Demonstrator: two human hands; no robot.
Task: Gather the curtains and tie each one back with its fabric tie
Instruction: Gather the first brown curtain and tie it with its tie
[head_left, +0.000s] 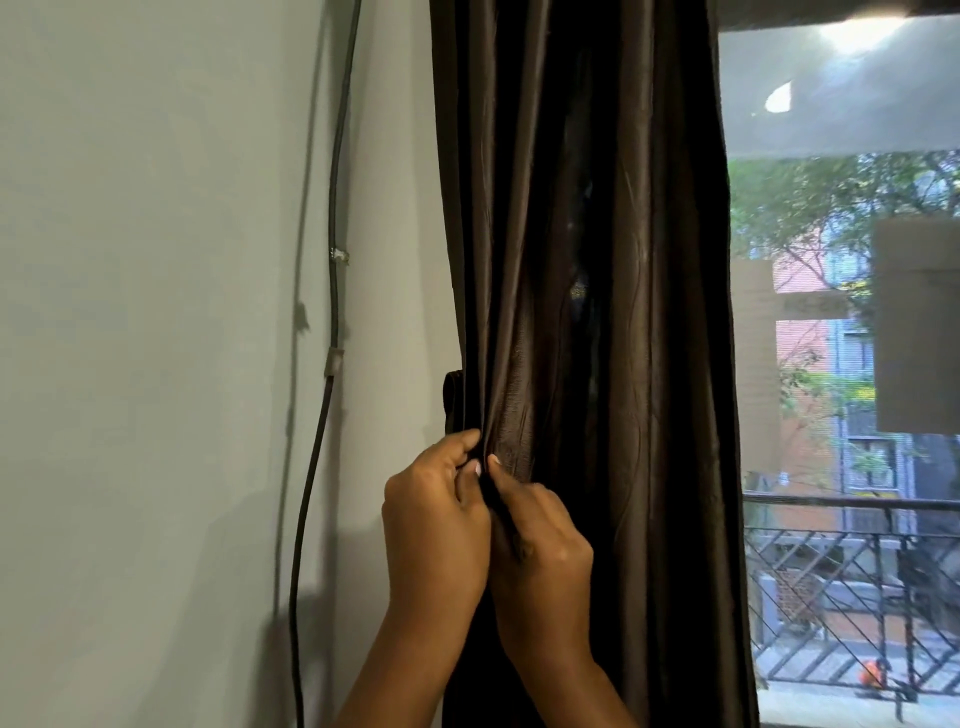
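Nearest the camera, the left hand (434, 525) and the right hand (540, 540) are raised side by side against the left part of the dark brown curtain (587, 312). Each hand is curled round a narrow fold of cloth; the fold is pinched between thumb and fingers, and the two hands are touching or nearly so. Whether the strip being pinched is a pleat of the curtain or the fabric tie itself cannot be told.

The curtain is already bunched into deep vertical pleats, between the pale wall (156, 312) and the window (841, 364). The cloth is judged soft, limp and rather heavy, with a slight sheen that suggests it may slip through a loose hold. It is best taken at about the height of the hands, with the whole bundle encircled rather than a single fold.

Just above the left hand, at the curtain's left edge, a small dark loop of cloth (453, 392) is seen, perhaps the tie's anchored end. A cable (332, 291) is clipped down the wall. Beyond the glass, a balcony railing (852, 571) and buildings are visible.
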